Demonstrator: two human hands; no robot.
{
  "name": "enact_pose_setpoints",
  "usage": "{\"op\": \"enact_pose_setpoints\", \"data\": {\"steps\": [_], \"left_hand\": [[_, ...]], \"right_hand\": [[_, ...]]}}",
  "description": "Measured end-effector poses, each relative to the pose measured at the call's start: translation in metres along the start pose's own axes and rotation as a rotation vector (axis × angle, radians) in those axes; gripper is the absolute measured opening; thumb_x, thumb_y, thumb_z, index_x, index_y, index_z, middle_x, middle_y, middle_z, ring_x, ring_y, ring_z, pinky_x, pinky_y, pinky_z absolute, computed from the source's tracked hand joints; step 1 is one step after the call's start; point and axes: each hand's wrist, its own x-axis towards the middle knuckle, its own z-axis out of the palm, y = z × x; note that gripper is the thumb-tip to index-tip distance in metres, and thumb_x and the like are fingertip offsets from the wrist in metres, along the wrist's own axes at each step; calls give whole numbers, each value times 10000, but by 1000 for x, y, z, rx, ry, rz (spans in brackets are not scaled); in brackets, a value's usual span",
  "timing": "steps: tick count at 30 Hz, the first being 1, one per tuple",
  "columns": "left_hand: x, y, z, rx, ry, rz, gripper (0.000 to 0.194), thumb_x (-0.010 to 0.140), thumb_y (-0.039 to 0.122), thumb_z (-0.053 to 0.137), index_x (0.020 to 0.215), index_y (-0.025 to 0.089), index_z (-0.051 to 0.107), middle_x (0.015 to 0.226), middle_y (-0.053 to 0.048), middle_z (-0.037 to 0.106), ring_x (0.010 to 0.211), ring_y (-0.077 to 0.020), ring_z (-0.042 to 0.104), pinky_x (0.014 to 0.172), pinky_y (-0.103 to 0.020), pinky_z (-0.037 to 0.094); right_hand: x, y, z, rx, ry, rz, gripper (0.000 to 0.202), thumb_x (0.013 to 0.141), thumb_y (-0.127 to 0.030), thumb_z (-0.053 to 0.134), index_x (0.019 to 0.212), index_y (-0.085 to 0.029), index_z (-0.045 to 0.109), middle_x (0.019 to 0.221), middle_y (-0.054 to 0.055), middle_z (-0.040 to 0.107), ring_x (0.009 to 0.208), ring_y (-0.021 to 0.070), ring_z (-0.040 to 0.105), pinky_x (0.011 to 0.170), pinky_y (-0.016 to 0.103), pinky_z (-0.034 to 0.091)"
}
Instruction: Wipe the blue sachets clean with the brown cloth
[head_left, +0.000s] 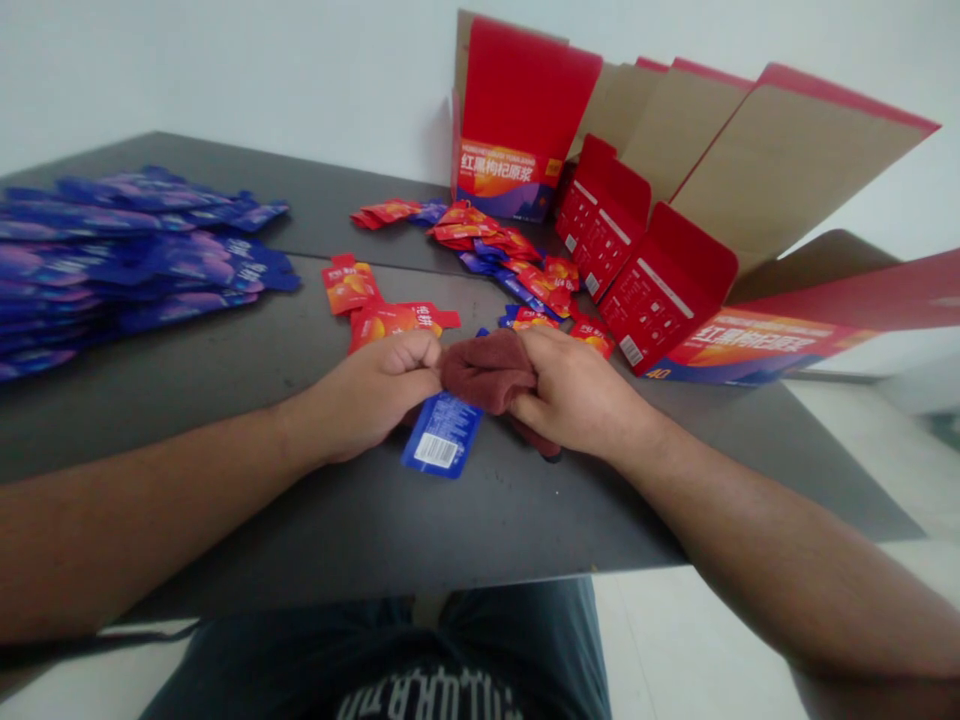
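A blue pouch [444, 437] with a white barcode label hangs tilted between my hands, its upper part covered by a folded brown cloth [489, 372]. My left hand [384, 385] is closed, thumb and fingers pinching at the pouch's upper left edge, right beside the cloth. Wrapped around the cloth, my right hand [577, 388] presses it over the pouch's top. Just beyond my left hand lie flat red-orange pouches [397, 322], and past my right hand is a loose pile of red and blue pouches [517, 262].
A big stack of blue pouches [135, 255] covers the left of the grey table [360, 540]. Open red cartons [664, 285] with raised flaps stand at the right, and another red carton [517, 120] is at the back by the wall. The table's front edge is close to my body.
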Motion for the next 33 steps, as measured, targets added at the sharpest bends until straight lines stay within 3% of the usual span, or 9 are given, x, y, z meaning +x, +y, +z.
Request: {"op": "enact_pose_setpoints", "data": {"steps": [3, 8, 12, 17, 23, 28, 33], "left_hand": [[0, 1, 1, -11, 20, 13, 201, 883, 246, 760, 773, 229, 594, 610, 37, 523, 488, -116, 462, 466, -256, 317], [0, -1, 0, 4, -7, 18, 202, 881, 252, 779, 774, 222, 610, 628, 28, 539, 511, -112, 473, 482, -249, 295], [0, -3, -1, -8, 6, 25, 207, 893, 265, 760, 780, 232, 590, 617, 35, 521, 496, -115, 451, 470, -255, 306], [1, -2, -3, 55, -25, 1, 204, 907, 282, 758, 799, 226, 594, 636, 28, 541, 511, -112, 463, 478, -251, 277], [0, -2, -2, 71, -12, 13, 175, 918, 251, 707, 817, 236, 564, 624, 40, 506, 510, -118, 438, 484, -261, 292], [0, -2, -4, 67, -31, 34, 195, 925, 282, 701, 814, 236, 547, 638, 32, 490, 540, -122, 422, 505, -263, 301], [1, -3, -4, 34, 4, 35, 156, 902, 258, 700, 827, 233, 565, 647, 32, 493, 526, -116, 416, 505, -260, 306]], "right_hand": [[1, 1, 0, -21, 35, 81, 286, 915, -223, 669, 1187, -156, 725, 1130, 125, 772, 1032, 283, 708, 889, 388, 529], [0, -2, -1, -18, -23, 14, 246, 904, -235, 683, 1136, -162, 717, 1098, 118, 759, 1036, 282, 703, 884, 380, 530], [-1, -2, -2, -19, 14, 114, 300, 927, -227, 672, 1215, -162, 728, 1169, 126, 775, 1054, 282, 709, 897, 389, 520], [-3, -3, 1, 31, -43, -42, 223, 892, -229, 692, 1108, -176, 710, 1062, 97, 743, 980, 257, 680, 841, 363, 513], [-5, -6, 1, 35, -28, -12, 191, 904, -225, 685, 1090, -184, 676, 1047, 87, 713, 986, 253, 663, 864, 369, 509], [-13, -16, 1, 59, -118, -217, 109, 911, -208, 689, 1004, -207, 633, 1007, 61, 667, 939, 227, 624, 807, 346, 482], [-15, -19, 1, -14, -62, -161, 109, 920, -216, 700, 1016, -197, 652, 997, 61, 665, 901, 223, 603, 774, 347, 463]]}}
